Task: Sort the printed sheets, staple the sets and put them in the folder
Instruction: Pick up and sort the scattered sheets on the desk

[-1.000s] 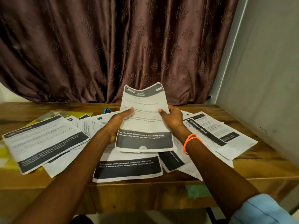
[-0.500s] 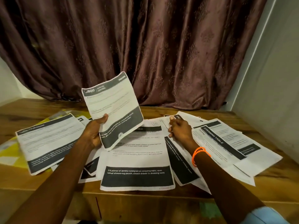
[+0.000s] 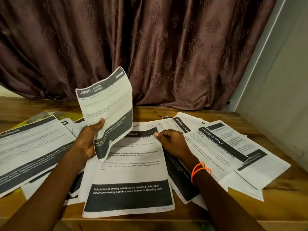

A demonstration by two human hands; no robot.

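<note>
My left hand (image 3: 90,139) grips a printed sheet (image 3: 108,104) headed "800", held upright above the table. Several printed sheets with dark bands lie spread over the wooden table (image 3: 283,202). The middle sheet (image 3: 131,172) lies flat in front of me. My right hand (image 3: 173,141), with an orange band at the wrist, pinches the top right corner of that middle sheet. Two "Dressing Table" sheets (image 3: 233,147) lie fanned out to the right. A large sheet (image 3: 31,147) lies at the left. A yellow folder (image 3: 41,115) shows partly under the left sheets.
A brown patterned curtain (image 3: 150,47) hangs behind the table. A pale wall (image 3: 280,80) closes the right side. The table's front edge runs along the bottom of the view. No stapler is visible.
My right hand let go of the "800" sheet and moved down to the corner of the middle sheet. My left hand carried the "800" sheet leftward and up.
</note>
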